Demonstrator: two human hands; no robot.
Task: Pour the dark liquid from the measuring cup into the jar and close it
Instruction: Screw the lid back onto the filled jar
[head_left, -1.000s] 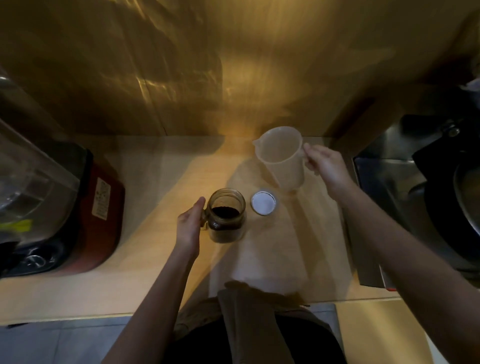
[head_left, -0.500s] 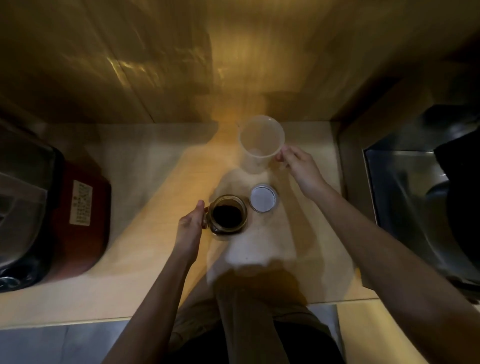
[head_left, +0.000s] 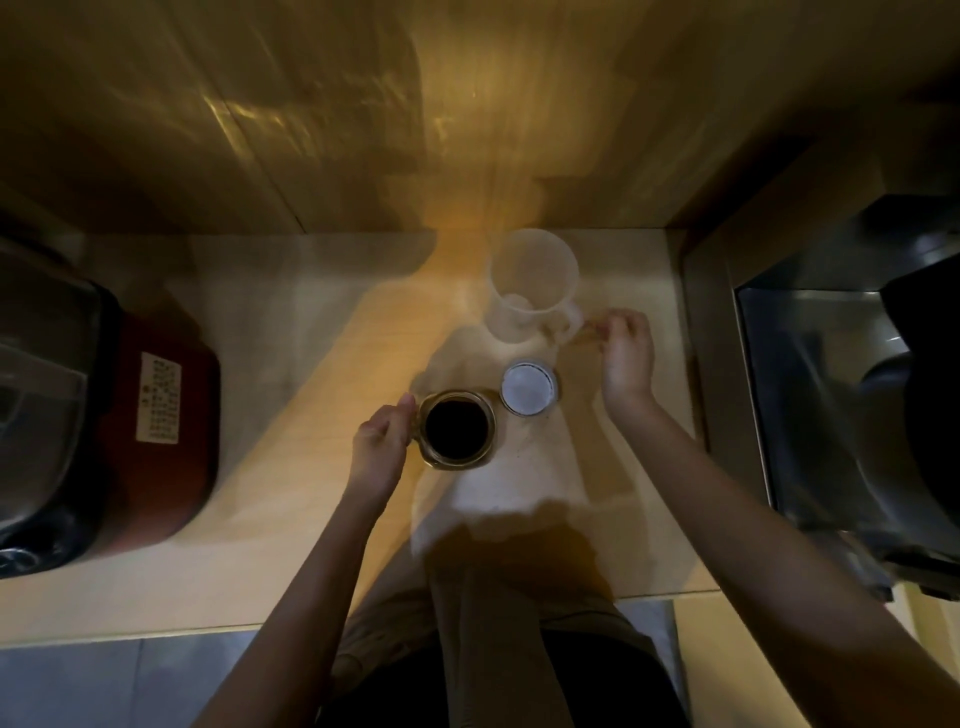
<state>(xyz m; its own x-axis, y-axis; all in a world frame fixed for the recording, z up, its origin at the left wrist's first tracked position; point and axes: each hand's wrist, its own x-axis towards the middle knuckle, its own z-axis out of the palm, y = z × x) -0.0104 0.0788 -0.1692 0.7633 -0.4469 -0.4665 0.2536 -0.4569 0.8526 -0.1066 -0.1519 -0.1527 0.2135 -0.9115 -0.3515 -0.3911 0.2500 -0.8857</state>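
Note:
The glass jar (head_left: 457, 430) stands open on the wooden counter (head_left: 291, 519), with dark liquid inside. My left hand (head_left: 382, 447) grips its left side. The round white lid (head_left: 527, 388) lies flat just right of and behind the jar. Behind the lid, the clear plastic measuring cup (head_left: 532, 283) stands upright and looks empty, its handle pointing right. My right hand (head_left: 626, 353) hovers just right of that handle with loosely curled fingers, holding nothing.
A red appliance (head_left: 156, 415) with a clear lid fills the counter's left side. A steel sink (head_left: 810, 395) holding dark cookware lies to the right. A wooden wall (head_left: 363, 130) rises behind the counter.
My right hand brought the tilted measuring cup down, stood it at the back of the counter and came off its handle. My left hand stayed on the jar.

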